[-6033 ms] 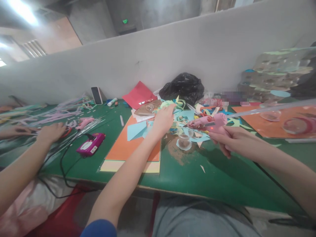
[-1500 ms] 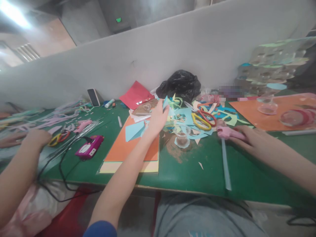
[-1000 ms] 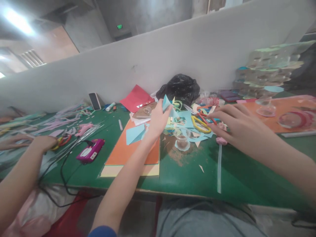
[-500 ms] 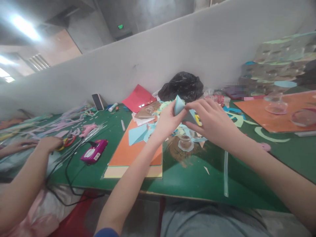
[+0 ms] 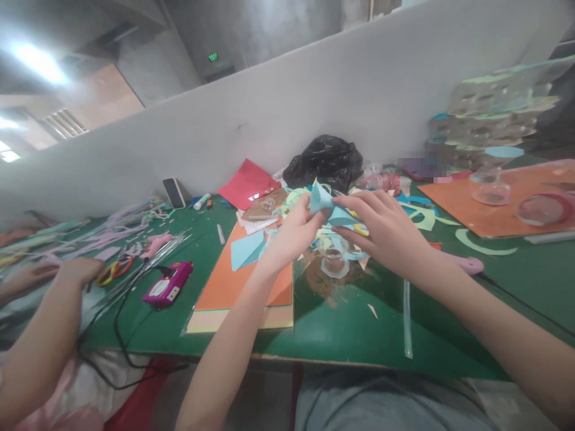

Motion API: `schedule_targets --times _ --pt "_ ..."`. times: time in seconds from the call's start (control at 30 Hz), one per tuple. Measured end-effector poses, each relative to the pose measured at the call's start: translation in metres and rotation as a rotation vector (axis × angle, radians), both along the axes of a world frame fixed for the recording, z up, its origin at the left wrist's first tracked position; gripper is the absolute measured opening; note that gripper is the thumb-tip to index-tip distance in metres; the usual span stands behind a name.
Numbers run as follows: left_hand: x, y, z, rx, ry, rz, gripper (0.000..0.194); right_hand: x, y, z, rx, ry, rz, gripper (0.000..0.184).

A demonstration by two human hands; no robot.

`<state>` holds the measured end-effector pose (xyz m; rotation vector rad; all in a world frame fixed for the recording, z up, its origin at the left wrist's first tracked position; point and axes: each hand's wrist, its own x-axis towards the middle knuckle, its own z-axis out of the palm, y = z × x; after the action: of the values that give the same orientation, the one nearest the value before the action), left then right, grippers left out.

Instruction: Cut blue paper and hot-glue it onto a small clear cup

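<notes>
My left hand (image 5: 291,234) and my right hand (image 5: 385,230) meet over the middle of the green table (image 5: 359,323). Both pinch a folded light-blue paper piece (image 5: 324,202) held above a heap of coloured paper scraps. Just under the hands stands a small clear cup (image 5: 333,258) on a brown smear. The pink glue gun (image 5: 465,263) lies on the table behind my right forearm, with its clear glue stick (image 5: 406,317) pointing toward the front edge.
An orange sheet (image 5: 245,278) lies on a yellow one at front centre. A magenta device (image 5: 167,284) with a black cable sits to the left. Another person's arm (image 5: 49,335) and hand are at far left beside scissors. A black bag (image 5: 324,161) and a phone (image 5: 171,193) stand by the wall.
My right hand put the glue gun down on the table, swung left and took hold of the blue paper piece that my left hand had lifted from the scrap heap.
</notes>
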<state>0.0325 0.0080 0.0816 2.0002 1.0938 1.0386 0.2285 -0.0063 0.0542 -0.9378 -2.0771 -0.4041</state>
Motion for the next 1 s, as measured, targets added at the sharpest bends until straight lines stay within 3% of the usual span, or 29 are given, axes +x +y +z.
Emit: schedule_targets --times 0.13,0.33,0.57,0.8,1.0 --pt "0.003 0.0 -0.002 -0.029 -0.119 -0.017 0.019 -0.001 -0.001 -0.002 0.005 0.054 0.003 0.038" --pt "0.005 -0.006 0.0 -0.027 -0.11 -0.012 0.016 -0.003 -0.001 -0.004 -0.051 0.142 0.034 0.027" --pt "0.004 -0.006 0.002 0.033 0.045 0.036 0.024 0.001 0.001 -0.001 -0.298 0.353 0.091 0.026" --pt "0.001 -0.005 0.001 0.091 0.012 0.087 0.023 -0.001 -0.001 0.005 -0.483 0.555 0.043 0.027" --pt "-0.002 -0.007 0.004 -0.008 -0.034 0.048 0.021 -0.003 -0.004 0.007 -0.717 0.758 0.05 0.017"
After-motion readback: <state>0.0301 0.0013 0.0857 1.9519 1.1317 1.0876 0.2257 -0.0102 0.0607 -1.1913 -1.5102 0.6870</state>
